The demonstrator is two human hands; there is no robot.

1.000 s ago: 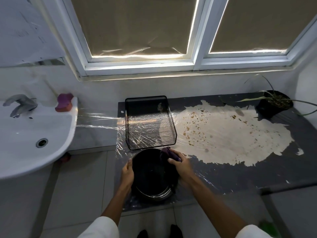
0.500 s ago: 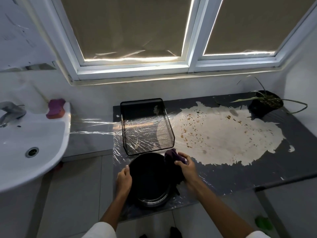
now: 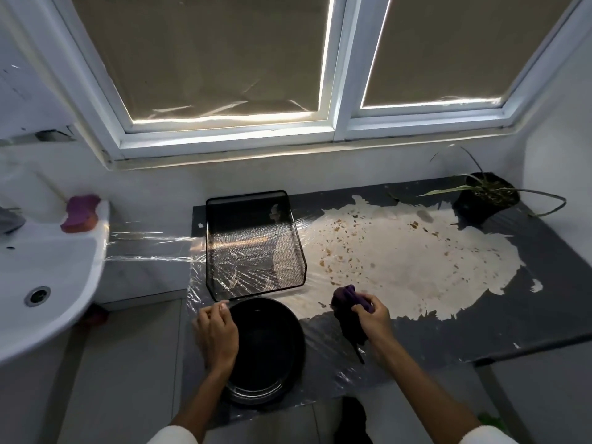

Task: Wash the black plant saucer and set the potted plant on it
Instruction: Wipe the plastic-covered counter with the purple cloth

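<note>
The round black plant saucer (image 3: 267, 349) lies at the near left edge of the dark counter (image 3: 544, 299). My left hand (image 3: 216, 336) grips its left rim. To the right of the saucer, apart from it, my right hand (image 3: 373, 317) holds a dark purple cloth (image 3: 347, 307) over the counter. The potted plant (image 3: 488, 197), with long thin leaves in a black pot, stands at the far right corner of the counter.
A black mesh tray (image 3: 256, 245) lies just behind the saucer on crinkled clear film. A white basin (image 3: 48, 277) with a purple sponge (image 3: 80, 213) on its rim is at the left. A pale worn patch (image 3: 416, 261) covers the counter's middle.
My right hand has lifted the cloth off the saucer's rim and moved it right, over the counter. My left hand stays on the saucer's left rim.
</note>
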